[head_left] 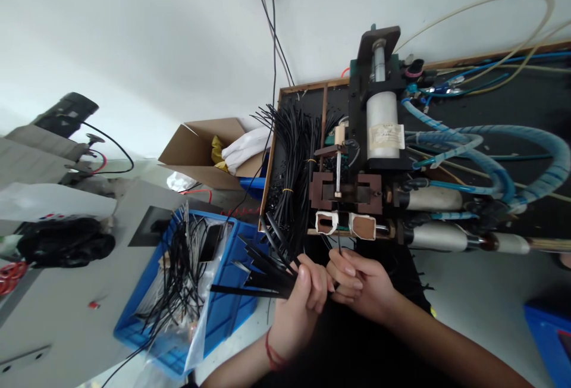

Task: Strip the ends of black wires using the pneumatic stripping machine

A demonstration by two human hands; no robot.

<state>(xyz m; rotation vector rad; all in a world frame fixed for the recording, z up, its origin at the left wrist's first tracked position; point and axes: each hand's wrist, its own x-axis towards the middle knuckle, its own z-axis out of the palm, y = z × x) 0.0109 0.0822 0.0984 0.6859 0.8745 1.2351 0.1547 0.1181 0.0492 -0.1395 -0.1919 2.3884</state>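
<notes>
My left hand (300, 299) is closed around a bundle of black tubes (267, 274), flat-looking at their ends, which fan out to the left. Close beside it, my right hand (363, 284) pinches a single thin black strand (339, 240). The strand points up between the two white-edged jaws (364, 226) at the front of a pneumatic press (346, 190). Whether the jaws grip the strand, I cannot tell. A slim metal rod (338, 177) stands above the press block.
Rubber-banded bundles of black strands (289, 162) lie in the wooden-edged tray left of the press. Blue air hoses (526, 138) and cylinders (437, 238) extend right. A blue crate (227, 299) of wires and a cardboard box (187, 153) stand left.
</notes>
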